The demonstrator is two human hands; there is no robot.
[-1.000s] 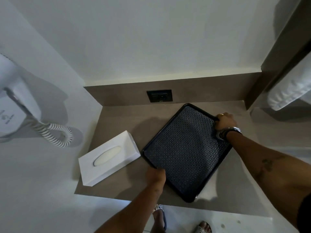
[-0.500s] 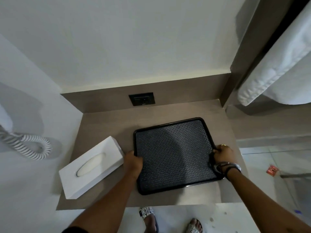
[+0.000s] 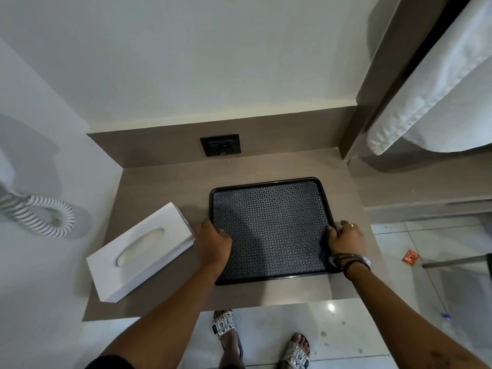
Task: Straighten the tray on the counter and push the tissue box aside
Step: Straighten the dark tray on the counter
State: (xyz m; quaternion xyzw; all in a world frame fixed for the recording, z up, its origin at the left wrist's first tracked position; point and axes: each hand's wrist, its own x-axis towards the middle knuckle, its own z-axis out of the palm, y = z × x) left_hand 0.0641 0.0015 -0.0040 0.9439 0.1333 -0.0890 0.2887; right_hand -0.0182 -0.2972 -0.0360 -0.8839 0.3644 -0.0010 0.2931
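A black tray (image 3: 271,182) with a patterned grey bottom lies nearly square to the brown counter (image 3: 165,187), right of its middle. My left hand (image 3: 214,239) grips the tray's left rim. My right hand (image 3: 344,239), with a ring and wrist bands, grips the right rim. A white tissue box (image 3: 141,249) lies at an angle on the counter's left part. Its near right corner sits close beside my left hand; whether they touch is unclear.
A black wall socket (image 3: 220,145) sits in the backsplash behind the tray. A coiled white cord (image 3: 48,219) hangs on the left wall. A white towel (image 3: 436,97) hangs at the upper right. Tiled floor and my sandalled feet (image 3: 226,331) are below the counter's edge.
The tray has been turned from a diagonal to nearly square with the counter. Both hands stayed on its rims. The tissue box has not moved.
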